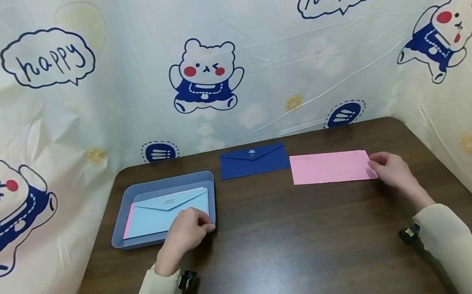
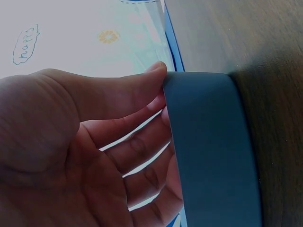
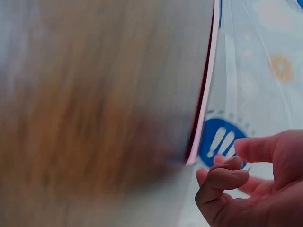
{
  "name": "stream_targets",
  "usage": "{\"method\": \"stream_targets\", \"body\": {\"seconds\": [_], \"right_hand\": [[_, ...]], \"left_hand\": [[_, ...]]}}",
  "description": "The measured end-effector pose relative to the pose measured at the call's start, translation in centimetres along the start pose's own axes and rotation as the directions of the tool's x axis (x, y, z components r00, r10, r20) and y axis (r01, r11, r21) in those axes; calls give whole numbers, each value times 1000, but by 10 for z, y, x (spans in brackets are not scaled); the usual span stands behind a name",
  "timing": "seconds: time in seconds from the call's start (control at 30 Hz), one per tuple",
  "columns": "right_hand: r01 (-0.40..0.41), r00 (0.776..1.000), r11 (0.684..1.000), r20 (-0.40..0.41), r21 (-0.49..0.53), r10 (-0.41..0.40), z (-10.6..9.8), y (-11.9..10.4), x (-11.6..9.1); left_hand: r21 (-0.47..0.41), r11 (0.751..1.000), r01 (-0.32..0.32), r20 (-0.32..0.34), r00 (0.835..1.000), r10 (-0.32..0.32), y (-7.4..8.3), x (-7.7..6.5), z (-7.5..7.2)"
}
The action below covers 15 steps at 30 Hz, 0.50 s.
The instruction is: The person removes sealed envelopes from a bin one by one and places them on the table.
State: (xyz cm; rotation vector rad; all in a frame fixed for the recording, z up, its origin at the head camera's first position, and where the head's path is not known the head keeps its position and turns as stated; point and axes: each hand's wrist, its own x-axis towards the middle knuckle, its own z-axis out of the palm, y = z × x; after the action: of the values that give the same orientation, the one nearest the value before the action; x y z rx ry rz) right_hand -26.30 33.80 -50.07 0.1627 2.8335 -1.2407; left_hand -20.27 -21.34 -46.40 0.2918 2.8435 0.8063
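Note:
My left hand (image 1: 188,229) is at the near right corner of a blue-grey tray (image 1: 119,228), pinching its rim, with the thumb on the rim (image 2: 208,142) and the fingers behind the wall. Inside the tray, a light blue envelope (image 1: 149,218) lies over a pink one (image 1: 128,221), of which only the left edge shows. Beside the right end of a pink envelope (image 1: 330,167) is my right hand (image 1: 394,171). The right wrist view has its loosely bent fingers (image 3: 222,184) just off the envelope's edge (image 3: 204,101), thumb apart, holding nothing.
A dark blue envelope (image 1: 253,161) lies at the table's back edge, between the tray and the pink envelope. Behind and beside the brown wooden table (image 1: 282,253) hangs a printed curtain (image 1: 271,47) with bears and lettering.

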Motion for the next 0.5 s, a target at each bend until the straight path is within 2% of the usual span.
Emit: {"method": "stream_targets", "body": {"seconds": [0.1, 0.2, 0.33, 0.5], "right_hand": [[124, 992, 986, -7, -114, -126, 12, -12, -4], [222, 974, 954, 8, -202, -225, 27, -24, -8], [282, 959, 911, 86, -300, -269, 46, -41, -17], [302, 953, 871, 148, -388, -265, 64, -54, -23]], "left_hand": [[9, 1000, 0, 2, 1000, 0, -1, 0, 0], [15, 1000, 1, 4, 1000, -1, -1, 0, 0], [14, 1000, 1, 5, 1000, -1, -1, 1, 0], [15, 1000, 4, 8, 1000, -4, 0, 2, -1]]}}
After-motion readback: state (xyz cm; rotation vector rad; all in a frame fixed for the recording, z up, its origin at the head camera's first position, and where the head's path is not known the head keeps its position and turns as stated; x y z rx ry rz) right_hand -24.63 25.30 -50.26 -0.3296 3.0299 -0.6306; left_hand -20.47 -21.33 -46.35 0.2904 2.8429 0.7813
